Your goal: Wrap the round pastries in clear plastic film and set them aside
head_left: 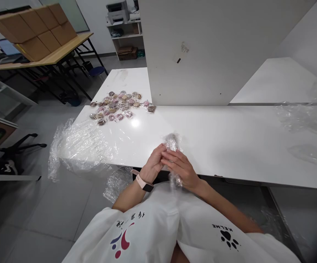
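Note:
Both my hands meet at the front edge of the white table, wrapped round a bundle of clear plastic wrap. My left hand has its fingers curled against the bundle's left side, with a pink-banded watch on that wrist. My right hand lies across the bundle from the right, fingers bent over it. Part of the plastic sticks out above the fingers and part hangs below toward my shirt. What is inside the plastic cannot be made out. Farther back on the left lie several small wrapped round pieces, pinkish and brown.
A large sheet of bubble wrap drapes over the table's left end. More clear plastic lies at the right. An upright white panel rises behind the table. Cardboard boxes stand on a wooden desk at the back left.

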A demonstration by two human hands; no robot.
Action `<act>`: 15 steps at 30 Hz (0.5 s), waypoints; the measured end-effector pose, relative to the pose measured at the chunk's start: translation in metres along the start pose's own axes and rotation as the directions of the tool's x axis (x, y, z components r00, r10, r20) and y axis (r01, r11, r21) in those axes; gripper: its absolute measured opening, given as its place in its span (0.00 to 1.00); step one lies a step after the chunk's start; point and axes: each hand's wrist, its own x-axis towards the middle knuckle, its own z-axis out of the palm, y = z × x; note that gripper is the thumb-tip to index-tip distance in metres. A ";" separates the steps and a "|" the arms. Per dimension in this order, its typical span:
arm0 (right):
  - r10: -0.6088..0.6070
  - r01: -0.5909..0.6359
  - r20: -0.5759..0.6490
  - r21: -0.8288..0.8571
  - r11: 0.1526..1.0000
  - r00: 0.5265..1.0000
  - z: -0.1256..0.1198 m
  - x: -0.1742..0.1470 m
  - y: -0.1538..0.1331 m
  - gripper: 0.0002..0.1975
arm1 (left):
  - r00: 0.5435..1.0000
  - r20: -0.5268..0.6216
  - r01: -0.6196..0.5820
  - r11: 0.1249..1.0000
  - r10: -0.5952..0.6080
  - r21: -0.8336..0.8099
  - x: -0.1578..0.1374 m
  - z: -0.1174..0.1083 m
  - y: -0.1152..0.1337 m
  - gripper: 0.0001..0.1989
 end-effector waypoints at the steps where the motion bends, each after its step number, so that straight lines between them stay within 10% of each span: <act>1: 0.083 -0.080 -0.114 0.026 0.996 0.990 0.003 -0.009 0.000 0.14 | 0.999 0.024 0.024 0.999 -0.023 -0.039 -0.001 0.003 -0.004 0.12; 4: 0.463 -0.355 -0.341 0.334 0.873 0.818 0.005 -0.028 0.002 0.09 | 0.995 0.090 0.047 0.987 -0.034 -0.153 -0.004 0.009 -0.016 0.12; 9: 0.799 -0.562 0.152 0.785 0.260 0.582 -0.003 -0.042 0.011 0.12 | 0.929 0.364 0.023 0.994 -0.060 0.106 -0.014 0.005 -0.007 0.17; 12: 0.763 -0.602 0.306 0.788 0.134 0.570 -0.014 -0.045 0.017 0.13 | 0.867 0.483 -0.162 0.851 -0.119 0.500 -0.022 0.001 0.009 0.12; 15: 0.648 -0.593 0.393 0.797 0.113 0.653 -0.028 -0.051 0.018 0.22 | 0.873 0.483 -0.329 0.652 -0.066 0.683 -0.026 0.002 0.017 0.09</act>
